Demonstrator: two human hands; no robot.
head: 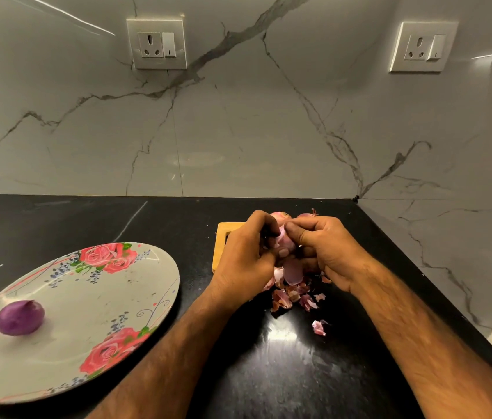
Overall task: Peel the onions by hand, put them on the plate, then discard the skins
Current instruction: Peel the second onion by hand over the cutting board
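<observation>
Head view shows our two hands close together over the black worktop [87, 219]. Our left hand [244, 255] and our right hand [326, 252] both curl their fingers round one pale pink onion [284, 240], so each grip is tight on it. Our right thumb lies on top of it. Loose skins [290, 294] lie on the worktop just under our hands, and one small bit [318, 327] lies a little apart, nearer to us. Two more onions [281, 215] peek out behind our hands, by a yellow board [223, 237]. Well off to the left sits a grey plate [87, 297] with red roses on it. One purple peeled onion [20, 317] lies on the plate, near its left side. Behind it all is a marble wall [238, 131] with two plug sockets [160, 43].
</observation>
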